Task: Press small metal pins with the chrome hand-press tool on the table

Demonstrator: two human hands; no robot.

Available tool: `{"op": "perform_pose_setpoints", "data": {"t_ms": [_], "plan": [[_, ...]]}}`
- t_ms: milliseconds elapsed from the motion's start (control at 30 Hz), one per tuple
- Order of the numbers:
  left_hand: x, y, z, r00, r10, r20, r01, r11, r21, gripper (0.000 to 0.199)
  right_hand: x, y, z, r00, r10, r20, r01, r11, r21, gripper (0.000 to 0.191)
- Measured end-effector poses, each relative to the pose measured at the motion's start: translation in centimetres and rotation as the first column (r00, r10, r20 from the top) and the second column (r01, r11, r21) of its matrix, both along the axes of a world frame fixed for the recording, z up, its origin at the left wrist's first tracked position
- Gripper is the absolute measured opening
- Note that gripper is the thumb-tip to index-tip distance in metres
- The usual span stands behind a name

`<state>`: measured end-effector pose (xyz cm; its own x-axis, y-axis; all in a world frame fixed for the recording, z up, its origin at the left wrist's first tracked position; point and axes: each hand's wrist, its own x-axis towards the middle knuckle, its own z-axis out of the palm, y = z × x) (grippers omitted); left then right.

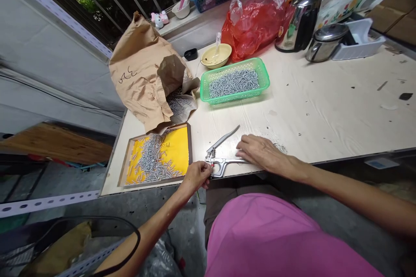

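Observation:
A silver plier-like hand tool point(222, 162) with a spring lies at the table's front edge, its upper handle raised. My left hand point(196, 174) is closed in a pinch at the tool's jaw end; what its fingertips hold is too small to make out. My right hand point(258, 152) lies palm down over the end of the tool's lower handle, fingers stretched out and not wrapped round the upper handle. Left of my left hand, small silvery metal pieces point(151, 158) are heaped in a shallow tray point(190, 145) with a yellow bottom.
A green basket point(234, 98) holds many similar metal pieces. Beside it, an open brown paper bag point(139, 82) spills more. Behind stand a cream bowl point(211, 61), a red plastic bag point(250, 26), a kettle point(300, 19) and a lidded metal pot point(326, 43).

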<state>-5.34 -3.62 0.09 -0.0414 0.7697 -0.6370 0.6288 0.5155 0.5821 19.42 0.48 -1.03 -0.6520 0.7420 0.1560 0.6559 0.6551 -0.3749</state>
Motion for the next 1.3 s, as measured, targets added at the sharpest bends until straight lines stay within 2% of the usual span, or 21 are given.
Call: {"op": "perform_pose_setpoints", "data": {"t_ms": [100,167,300,400,567,767,833,967,1033,1133,1300], "plan": [[0.0,0.0,0.1,0.999,0.041,-0.005,-0.041,0.999,-0.007,0.013,-0.6,2.0,0.9,0.999,-0.022,0.027,0.021,0.999,0.030,0.021],[0.0,0.2,0.2,0.999,0.039,-0.011,-0.039,0.999,-0.028,0.014,-1.1,2.2,0.9,0.999,0.009,0.043,-0.009,1.000,0.005,0.020],[-0.2,1.4,0.9,0.996,-0.079,-0.029,0.075,0.988,-0.137,0.019,-1.4,0.1,-0.1,0.993,0.112,0.022,-0.109,0.989,-0.098,0.019],[-0.3,2.4,1.2,0.992,-0.126,-0.009,0.120,0.964,-0.237,0.021,-1.2,-1.5,-1.1,0.993,0.116,-0.005,-0.115,0.984,-0.135,0.013],[-0.2,2.8,1.1,0.991,-0.131,-0.012,0.123,0.953,-0.276,0.017,-1.4,-2.4,-2.0,0.999,0.043,-0.009,-0.044,0.990,-0.135,0.012],[-0.4,2.2,0.6,0.998,-0.066,0.006,0.065,0.959,-0.277,0.024,-0.8,-2.0,-1.1,0.998,0.020,-0.053,-0.027,0.991,-0.134,0.015],[-0.4,2.0,0.7,0.999,-0.041,0.029,0.048,0.962,-0.269,0.026,-0.5,-1.2,-0.7,0.998,0.015,-0.068,-0.021,0.996,-0.084,0.027],[-0.1,1.9,0.9,0.999,-0.022,0.042,0.033,0.964,-0.264,0.026,-0.5,1.1,-0.8,1.000,0.016,0.010,-0.016,1.000,0.017,0.080],[0.0,1.8,1.0,0.999,-0.020,0.036,0.029,0.964,-0.263,0.024,-0.7,2.0,-1.1,0.997,0.041,0.070,-0.043,0.999,0.018,0.094],[0.1,1.7,1.1,1.000,-0.017,0.020,0.021,0.968,-0.251,0.018,-1.0,2.7,-1.4,0.992,0.066,0.107,-0.067,0.998,0.011,0.099],[0.0,1.3,1.0,0.998,0.030,0.049,-0.019,0.978,-0.210,0.013,-1.2,2.8,-0.6,0.989,0.078,0.123,-0.079,0.997,0.006,0.087]]}}
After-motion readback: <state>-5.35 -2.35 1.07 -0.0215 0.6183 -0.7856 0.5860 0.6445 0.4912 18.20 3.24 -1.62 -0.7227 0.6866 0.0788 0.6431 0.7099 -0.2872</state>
